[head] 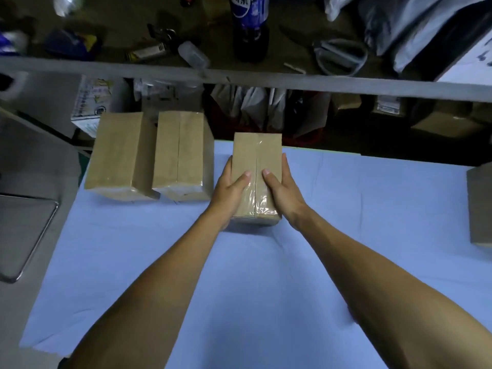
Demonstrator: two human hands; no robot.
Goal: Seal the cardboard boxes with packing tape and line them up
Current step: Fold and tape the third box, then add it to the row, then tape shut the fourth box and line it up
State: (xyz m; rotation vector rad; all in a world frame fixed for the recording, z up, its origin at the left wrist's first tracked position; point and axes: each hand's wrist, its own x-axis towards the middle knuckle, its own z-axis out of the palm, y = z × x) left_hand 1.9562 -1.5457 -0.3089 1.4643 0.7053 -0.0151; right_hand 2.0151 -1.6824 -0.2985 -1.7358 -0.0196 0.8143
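At the far left of my counter (159, 262), which is spread with a pale blue sheet, stands the first sealed box (117, 153), and just beside it to the right the second sealed box (181, 153), their long sides close together and clear tape shining along the second one's top seam. Next comes my left hand (229, 187): its grip is wrapped on the left side of the taped box (257, 155), thumb lying on the top face and fingers reaching along the side wall. That box sits between my two hands, near the far edge of the counter and apart from the pair at the left, with a glossy strip of tape running down its middle seam and over the near end. My right hand (283, 190) mirrors the other, its grip clasping the box's right side, thumb on top just across the seam. At the right edge of view another cardboard box (479, 206) shows only in part. Above all this runs a grey shelf rail (319, 81), with a dark bottle (250, 27) standing behind it.
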